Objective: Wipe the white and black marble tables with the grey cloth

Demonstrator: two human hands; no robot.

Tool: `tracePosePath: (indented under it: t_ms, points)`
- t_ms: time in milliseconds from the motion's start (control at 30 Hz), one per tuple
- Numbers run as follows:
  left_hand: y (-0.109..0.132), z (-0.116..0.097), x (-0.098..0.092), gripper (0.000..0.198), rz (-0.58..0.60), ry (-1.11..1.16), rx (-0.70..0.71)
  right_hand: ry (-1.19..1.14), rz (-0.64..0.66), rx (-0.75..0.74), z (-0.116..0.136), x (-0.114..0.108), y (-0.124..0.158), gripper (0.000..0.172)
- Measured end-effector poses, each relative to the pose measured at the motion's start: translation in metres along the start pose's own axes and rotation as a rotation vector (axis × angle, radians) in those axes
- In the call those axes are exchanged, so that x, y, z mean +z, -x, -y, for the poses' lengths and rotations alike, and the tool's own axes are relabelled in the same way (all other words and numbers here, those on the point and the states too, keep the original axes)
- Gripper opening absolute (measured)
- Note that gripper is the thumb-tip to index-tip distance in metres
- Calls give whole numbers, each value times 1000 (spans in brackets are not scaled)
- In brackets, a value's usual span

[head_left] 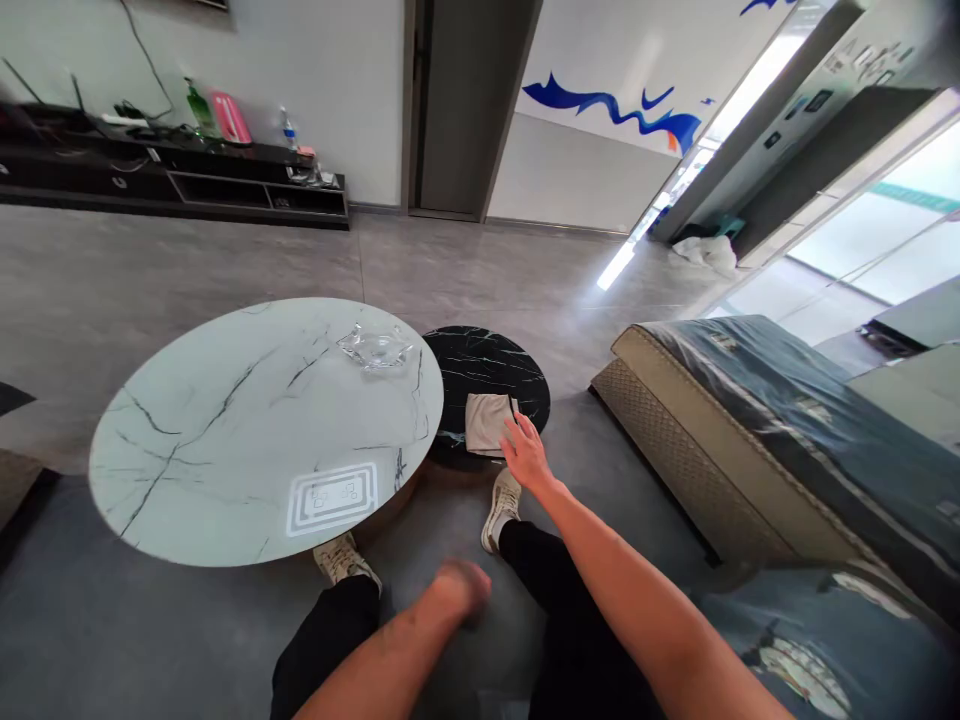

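A folded beige cloth (489, 424) lies on the low black marbled table (484, 352), near its front edge. My right hand (527, 452) reaches to the cloth's right edge, with fingers stretched out and the fingertips at the cloth. Smeared by motion, my left hand (463, 588) hangs low between my legs, away from both tables. Its fingers cannot be made out, and nothing shows in it.
Beside the black table stands a larger white marbled table (225, 430) bearing a clear glass dish (375, 347). A sofa (697, 450) with a plastic cover is on the right. A black TV cabinet (225, 185) with bottles and a pink jug (231, 118) lines the wall.
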State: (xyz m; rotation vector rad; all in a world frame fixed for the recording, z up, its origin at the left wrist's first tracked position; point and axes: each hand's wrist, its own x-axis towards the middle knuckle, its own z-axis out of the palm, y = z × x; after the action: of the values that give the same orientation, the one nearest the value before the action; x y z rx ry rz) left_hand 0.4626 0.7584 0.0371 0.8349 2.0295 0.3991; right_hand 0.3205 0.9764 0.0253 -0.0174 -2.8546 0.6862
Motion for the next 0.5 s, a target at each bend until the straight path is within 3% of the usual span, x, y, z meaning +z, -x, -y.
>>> tracePosePath:
  t_ms: [100,267,400,500]
  points:
    - [0,1,-6,53,85,-73,43,144,77,83,5,16,-39,65]
    - [-12,4,-14,59,1,-122,51,199,205,168,8,61,-70,72]
    - [-29,6,-12,55,33,-134,26,193,238,-58,38,96,-57,72]
    - [-43,-2,-18,59,73,-162,104,175,336,-288,60,103,-52,71]
